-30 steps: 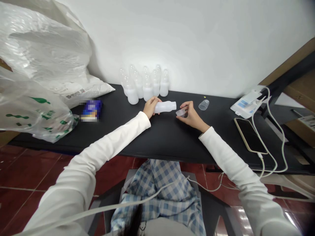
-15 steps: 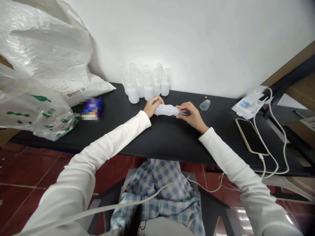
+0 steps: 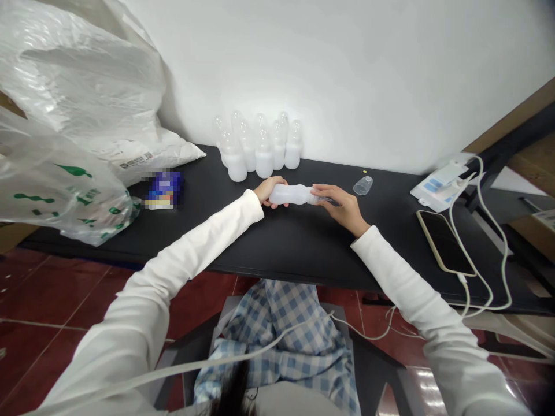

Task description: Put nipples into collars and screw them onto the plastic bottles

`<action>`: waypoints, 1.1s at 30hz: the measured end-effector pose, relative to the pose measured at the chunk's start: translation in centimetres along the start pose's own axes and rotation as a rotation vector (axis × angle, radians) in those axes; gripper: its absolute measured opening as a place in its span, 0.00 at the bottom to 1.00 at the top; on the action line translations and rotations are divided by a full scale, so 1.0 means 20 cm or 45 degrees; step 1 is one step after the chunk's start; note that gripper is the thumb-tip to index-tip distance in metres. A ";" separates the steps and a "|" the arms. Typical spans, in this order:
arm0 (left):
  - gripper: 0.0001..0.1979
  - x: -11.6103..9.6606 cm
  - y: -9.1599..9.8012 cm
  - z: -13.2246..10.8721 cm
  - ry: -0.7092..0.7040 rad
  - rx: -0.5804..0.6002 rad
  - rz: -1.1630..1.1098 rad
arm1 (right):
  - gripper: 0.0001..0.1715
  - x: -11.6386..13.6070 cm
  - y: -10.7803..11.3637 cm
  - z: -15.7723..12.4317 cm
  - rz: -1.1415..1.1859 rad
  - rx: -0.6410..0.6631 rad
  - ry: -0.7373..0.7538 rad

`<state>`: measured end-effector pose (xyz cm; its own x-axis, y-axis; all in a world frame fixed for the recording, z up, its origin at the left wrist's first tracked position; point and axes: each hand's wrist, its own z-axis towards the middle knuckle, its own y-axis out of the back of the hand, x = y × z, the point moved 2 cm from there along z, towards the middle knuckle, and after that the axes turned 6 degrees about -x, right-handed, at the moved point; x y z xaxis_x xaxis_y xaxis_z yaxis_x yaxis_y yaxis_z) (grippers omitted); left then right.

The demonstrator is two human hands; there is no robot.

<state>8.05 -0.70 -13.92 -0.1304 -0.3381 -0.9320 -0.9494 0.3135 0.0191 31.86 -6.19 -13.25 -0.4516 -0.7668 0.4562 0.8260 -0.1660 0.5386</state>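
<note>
My left hand [image 3: 265, 189] grips the base end of a white plastic bottle [image 3: 289, 194] held on its side just above the black table [image 3: 277, 242]. My right hand [image 3: 340, 203] is closed round the bottle's neck, with a clear cap under its fingers at the mouth. A second clear cap [image 3: 362, 185] lies on the table just right of my right hand. Several capped white bottles [image 3: 256, 147] stand in a cluster against the wall, behind my hands.
Big plastic bags [image 3: 65, 127] fill the table's left end, with a small blue packet [image 3: 165, 188] beside them. At the right lie a phone [image 3: 446, 241] on a white cable [image 3: 494, 231] and a white box [image 3: 439, 182]. White cable runs over my checked lap.
My right hand brought the clear cap from beside the bottle onto its mouth and closed over the neck. The bottle shifted slightly toward me.
</note>
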 end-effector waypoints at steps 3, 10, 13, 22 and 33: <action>0.18 0.00 0.02 0.00 0.087 0.022 0.021 | 0.13 0.02 0.01 0.00 -0.020 0.025 0.050; 0.13 0.00 -0.02 -0.02 -0.107 -0.064 -0.026 | 0.21 0.00 0.01 0.01 0.013 0.067 -0.054; 0.13 0.01 -0.05 -0.03 -0.301 -0.147 0.006 | 0.25 -0.02 0.01 0.01 0.077 0.045 -0.141; 0.15 0.01 -0.05 -0.11 -1.108 -0.406 0.237 | 0.26 -0.05 0.01 0.02 0.095 0.008 -0.305; 0.12 -0.01 -0.05 -0.07 -0.627 -0.287 0.002 | 0.28 -0.04 -0.03 0.01 0.472 -0.001 -0.364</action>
<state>8.63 -2.13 -13.30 -0.0342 0.1349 -0.9903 -0.9941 0.0973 0.0476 31.72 -5.26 -13.73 -0.2010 -0.5726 0.7948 0.9493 0.0863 0.3022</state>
